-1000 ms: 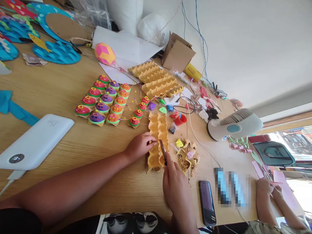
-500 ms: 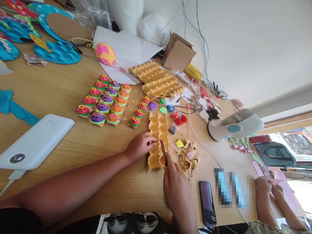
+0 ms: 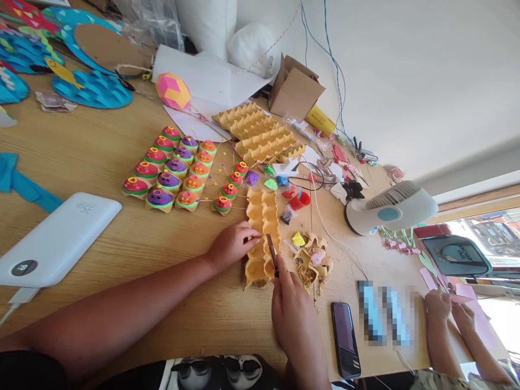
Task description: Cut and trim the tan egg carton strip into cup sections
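Note:
A two-row strip of yellow egg carton [image 3: 255, 208] lies on the table, its cups facing up. My left hand [image 3: 229, 245] is closed on its left edge, fingers pressed against the ridge. In my right hand [image 3: 296, 311] is a slim craft knife [image 3: 272, 254], its handle mostly hidden in the fist. The dark blade lies along the middle of the strip, between the two rows; how deep it sits I cannot tell. Just right of the strip are torn carton cups [image 3: 311, 257] with crumbs and bits of clay. Behind it stand several painted carton cups with faces [image 3: 229, 190].
More painted cups [image 3: 177, 166] stand in rows at left, near a white power bank [image 3: 60, 238]. Larger egg trays [image 3: 264, 138] lie behind. A red cup [image 3: 299, 200], small fan [image 3: 392, 208] and phone [image 3: 345, 338] are at right. Another person's hands [image 3: 450, 309] hold pink paper.
The view has shifted very slightly, so most things sit a little further left. Both hands, the knife and the carton strip keep almost the same places relative to each other.

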Action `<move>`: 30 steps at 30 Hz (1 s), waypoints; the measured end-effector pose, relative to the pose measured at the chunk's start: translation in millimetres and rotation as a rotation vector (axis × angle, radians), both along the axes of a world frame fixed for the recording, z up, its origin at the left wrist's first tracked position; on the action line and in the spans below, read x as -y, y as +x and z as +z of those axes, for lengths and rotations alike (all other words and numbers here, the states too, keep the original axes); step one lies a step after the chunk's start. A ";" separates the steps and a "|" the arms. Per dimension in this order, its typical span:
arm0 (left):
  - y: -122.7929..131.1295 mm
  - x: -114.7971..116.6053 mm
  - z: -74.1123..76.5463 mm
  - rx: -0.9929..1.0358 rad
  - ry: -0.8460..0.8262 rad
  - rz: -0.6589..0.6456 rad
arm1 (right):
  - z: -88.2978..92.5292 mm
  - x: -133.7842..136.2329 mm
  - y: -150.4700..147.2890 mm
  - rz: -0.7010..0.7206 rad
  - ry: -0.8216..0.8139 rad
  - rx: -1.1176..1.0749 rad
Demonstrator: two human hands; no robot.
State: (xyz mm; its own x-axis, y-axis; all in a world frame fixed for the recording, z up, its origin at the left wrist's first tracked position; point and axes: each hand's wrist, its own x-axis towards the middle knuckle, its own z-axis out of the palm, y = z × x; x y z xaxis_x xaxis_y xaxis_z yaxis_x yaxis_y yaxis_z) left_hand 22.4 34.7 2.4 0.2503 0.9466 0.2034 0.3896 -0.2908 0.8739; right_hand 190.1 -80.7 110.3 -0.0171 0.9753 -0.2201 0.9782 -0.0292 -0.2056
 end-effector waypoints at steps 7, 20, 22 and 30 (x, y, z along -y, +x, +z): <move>0.0 -0.2 -2.4 0.007 0.012 -0.004 | 3.1 0.8 -2.2 0.012 0.015 -0.016; -0.2 -0.2 -1.8 0.012 0.005 -0.008 | 4.4 -0.1 -3.8 -0.001 -0.003 -0.026; -0.3 -0.1 -1.5 0.011 0.009 -0.010 | 4.6 -1.0 -5.5 -0.002 -0.015 -0.014; -1.1 -0.1 0.6 0.011 0.003 -0.040 | 3.5 -9.2 -9.7 -0.018 0.013 -0.012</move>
State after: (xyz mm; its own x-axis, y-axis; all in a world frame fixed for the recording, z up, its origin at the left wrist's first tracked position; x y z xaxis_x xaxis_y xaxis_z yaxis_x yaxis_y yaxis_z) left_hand 21.4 34.8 3.0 0.2854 0.9354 0.2088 0.3678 -0.3081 0.8774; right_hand 180.4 -71.5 113.9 -0.0019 0.9783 -0.2072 0.9749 -0.0444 -0.2183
